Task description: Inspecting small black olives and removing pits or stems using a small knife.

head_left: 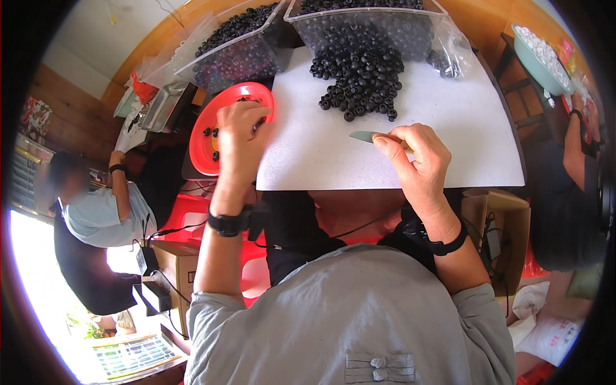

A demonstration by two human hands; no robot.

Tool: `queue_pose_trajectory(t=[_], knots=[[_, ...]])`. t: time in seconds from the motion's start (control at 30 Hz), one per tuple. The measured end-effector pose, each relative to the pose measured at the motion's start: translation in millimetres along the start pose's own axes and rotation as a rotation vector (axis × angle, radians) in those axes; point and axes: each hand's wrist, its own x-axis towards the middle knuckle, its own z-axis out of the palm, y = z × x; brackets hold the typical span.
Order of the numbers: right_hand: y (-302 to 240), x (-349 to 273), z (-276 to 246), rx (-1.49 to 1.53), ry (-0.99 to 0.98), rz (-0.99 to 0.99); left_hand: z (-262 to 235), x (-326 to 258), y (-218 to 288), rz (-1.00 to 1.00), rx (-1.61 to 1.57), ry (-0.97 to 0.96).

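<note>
My left hand (pixel 240 138) is over the red oval basin (pixel 202 131), its fingers curled and slightly blurred. A small black round part (pixel 258 124) shows between its fingertips. Several more black parts (pixel 215 155) lie inside the basin. Over the white work surface, my right hand (pixel 417 154) grips a small knife (pixel 363 136) with a grey-green pointed blade; the fist hides its handle. The blade points left and touches no part. Beyond it, a heap of black hollow parts (pixel 359 80) spreads across the white sheet (pixel 462 128).
Two clear plastic bins (pixel 234 48) (pixel 417 32) full of black parts stand at the back. A plastic bag (pixel 452 58) lies beside the right one. Co-workers sit at left (pixel 109 212) and right (pixel 574 135). A green basin (pixel 539 61) holds white pieces. A cardboard box (pixel 513 224) stands below right.
</note>
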Motion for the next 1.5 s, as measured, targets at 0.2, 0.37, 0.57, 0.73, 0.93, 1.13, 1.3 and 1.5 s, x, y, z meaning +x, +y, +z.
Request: queue_pose_trajectory(t=[0.2,0.37,0.57,0.73,0.93,1.13,1.3,1.5], knots=[[-3.6,0.4,0.7,0.028,-0.004,0.003,62.8,33.5,26.2,0.096,-0.164,-0.137],[-0.3,-0.3,0.3,-0.005,-0.007,-0.024,81.6,45.1,15.6,0.091,-0.137,-0.218],[1.0,-0.8,-1.8,-0.033,-0.019,-0.036,69.3,35.6,21.6,0.073,-0.203,-0.258],[0.1,-0.5,-0.4,-0.018,-0.007,-0.037,73.7,33.5,18.0,0.118,-0.197,-0.206],[1.2,-1.0,0.3,-0.038,0.001,-0.034,49.3,14.2,39.4,0.139,-0.168,-0.184],[-5.4,1.3,-0.7,-0.033,-0.017,0.014,51.1,-6.8,53.0,0.111,-0.258,-0.152],[-6.2,5.1,-4.3,0.021,-0.046,0.149,40.7,-9.6,70.6,-0.439,-1.018,-0.341],[-8.4,14.4,-8.2,0.165,-0.119,0.403,50.8,-14.8,84.8,-0.596,-1.507,-0.325]])
